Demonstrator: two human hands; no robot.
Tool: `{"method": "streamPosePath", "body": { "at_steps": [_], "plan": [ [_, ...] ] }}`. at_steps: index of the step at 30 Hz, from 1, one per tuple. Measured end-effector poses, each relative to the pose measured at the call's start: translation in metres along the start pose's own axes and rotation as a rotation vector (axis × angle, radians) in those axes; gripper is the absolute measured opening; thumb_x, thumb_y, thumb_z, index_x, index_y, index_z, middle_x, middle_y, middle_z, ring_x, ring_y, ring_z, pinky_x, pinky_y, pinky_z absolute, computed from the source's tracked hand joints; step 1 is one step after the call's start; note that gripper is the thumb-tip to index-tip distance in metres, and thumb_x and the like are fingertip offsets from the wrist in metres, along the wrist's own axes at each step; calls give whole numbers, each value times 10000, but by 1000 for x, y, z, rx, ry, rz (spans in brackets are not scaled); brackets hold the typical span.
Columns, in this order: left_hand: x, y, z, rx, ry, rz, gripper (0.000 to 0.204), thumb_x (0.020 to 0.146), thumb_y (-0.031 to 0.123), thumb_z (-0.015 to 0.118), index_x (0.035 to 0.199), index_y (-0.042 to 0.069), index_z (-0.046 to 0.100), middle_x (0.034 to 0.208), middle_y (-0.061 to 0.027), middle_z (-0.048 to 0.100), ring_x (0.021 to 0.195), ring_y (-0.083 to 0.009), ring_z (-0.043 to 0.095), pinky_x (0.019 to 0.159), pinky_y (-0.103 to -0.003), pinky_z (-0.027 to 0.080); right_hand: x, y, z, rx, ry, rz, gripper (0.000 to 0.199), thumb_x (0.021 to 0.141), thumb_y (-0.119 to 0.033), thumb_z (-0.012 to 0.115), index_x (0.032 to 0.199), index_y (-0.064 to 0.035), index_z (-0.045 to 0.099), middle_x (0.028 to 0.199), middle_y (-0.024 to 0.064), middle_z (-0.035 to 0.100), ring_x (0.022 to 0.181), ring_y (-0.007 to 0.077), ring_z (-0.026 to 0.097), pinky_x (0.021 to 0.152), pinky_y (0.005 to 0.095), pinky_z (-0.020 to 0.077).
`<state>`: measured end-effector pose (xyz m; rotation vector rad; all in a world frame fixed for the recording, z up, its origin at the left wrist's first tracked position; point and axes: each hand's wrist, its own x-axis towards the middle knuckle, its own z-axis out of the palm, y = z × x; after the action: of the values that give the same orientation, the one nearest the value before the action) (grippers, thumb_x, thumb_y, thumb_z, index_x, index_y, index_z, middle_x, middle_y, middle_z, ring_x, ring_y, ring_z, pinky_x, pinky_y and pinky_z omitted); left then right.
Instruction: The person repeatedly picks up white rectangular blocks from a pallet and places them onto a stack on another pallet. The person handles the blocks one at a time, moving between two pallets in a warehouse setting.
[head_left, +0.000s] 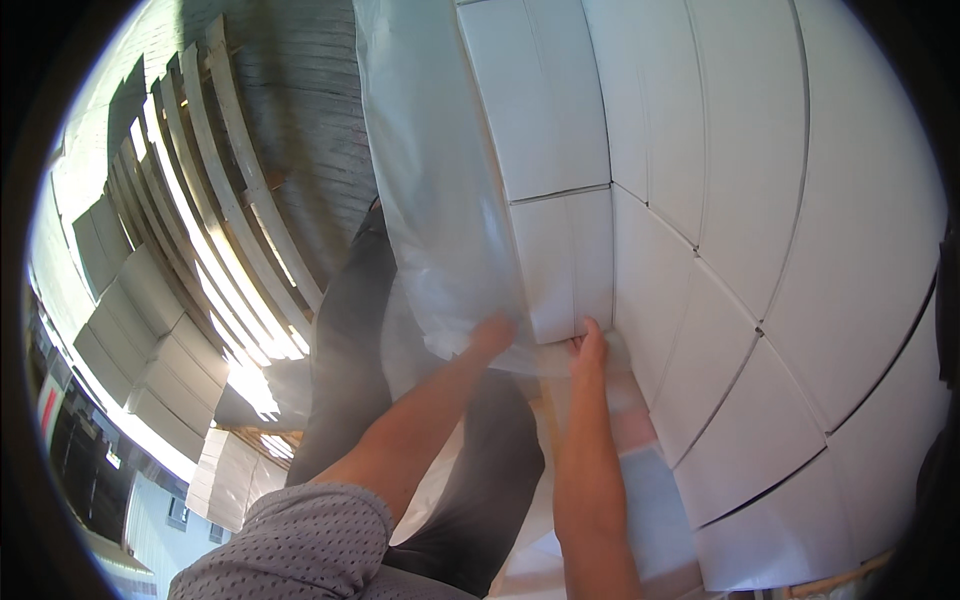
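Note:
A white cardboard box (565, 265) lies at the near end of a row, against a tall stack of white boxes. My right hand (592, 347) grips its near edge, fingers bent at the lower right corner. My left hand (492, 335) is at the box's near left corner, against a translucent plastic sheet (430, 190) that hangs along the row's left side. Its fingers are hazy and partly hidden, so I cannot tell their grip. Beyond the gripped box lies another white box (540, 100), touching it end to end.
A wall of stacked white boxes (730, 230) rises close on my right. Slatted wooden pallets (230, 160) stand on the left, with more stacked boxes (150, 340) behind them. My legs (345, 350) are beside the plastic sheet. Wood edging (850, 578) shows under the right stack.

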<state>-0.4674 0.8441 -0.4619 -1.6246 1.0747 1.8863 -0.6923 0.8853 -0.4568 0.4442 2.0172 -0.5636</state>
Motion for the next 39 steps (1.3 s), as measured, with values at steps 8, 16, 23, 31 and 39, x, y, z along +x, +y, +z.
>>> {"method": "streamPosePath", "body": {
  "at_steps": [8, 16, 23, 31, 39],
  "plan": [
    [36, 45, 7, -489, -234, -107, 461, 805, 139, 658, 1232, 50, 510, 1016, -151, 618, 919, -326, 586, 782, -390, 512, -28, -14, 16, 303, -34, 9, 420, 800, -222, 641, 1159, -25, 546, 1108, 102, 585, 1031, 248, 568, 896, 374, 475],
    [24, 45, 4, -426, -203, 12, 402, 785, 85, 657, 1170, 14, 561, 1016, -141, 634, 877, -306, 598, 784, -378, 496, -12, 24, -23, -200, -257, -509, 305, 773, -131, 611, 1037, 10, 549, 1038, 104, 577, 992, 254, 563, 895, 385, 480],
    [4, 50, -28, -88, -156, 63, 359, 849, 265, 587, 1113, 21, 600, 989, -128, 643, 943, -264, 612, 809, -339, 487, 42, 43, -21, -376, -35, -320, 136, 795, -124, 571, 890, -28, 590, 867, 64, 605, 823, 213, 597, 685, 350, 493],
    [-74, -2, -163, -506, 127, 155, 299, 897, 273, 512, 1047, 30, 603, 937, -89, 655, 780, -177, 648, 652, -317, 488, -161, -13, 93, -758, -344, -597, 151, 867, -194, 579, 911, -56, 624, 869, 76, 613, 819, 202, 612, 680, 361, 483],
    [-236, -76, -362, 13, 444, 257, 187, 905, 178, 528, 897, 48, 662, 789, -57, 665, 702, -177, 650, 589, -318, 515, -377, -43, 123, -658, -653, -695, 312, 864, -218, 601, 1060, 25, 624, 912, 94, 646, 836, 190, 625, 705, 321, 474]
  ]
}}
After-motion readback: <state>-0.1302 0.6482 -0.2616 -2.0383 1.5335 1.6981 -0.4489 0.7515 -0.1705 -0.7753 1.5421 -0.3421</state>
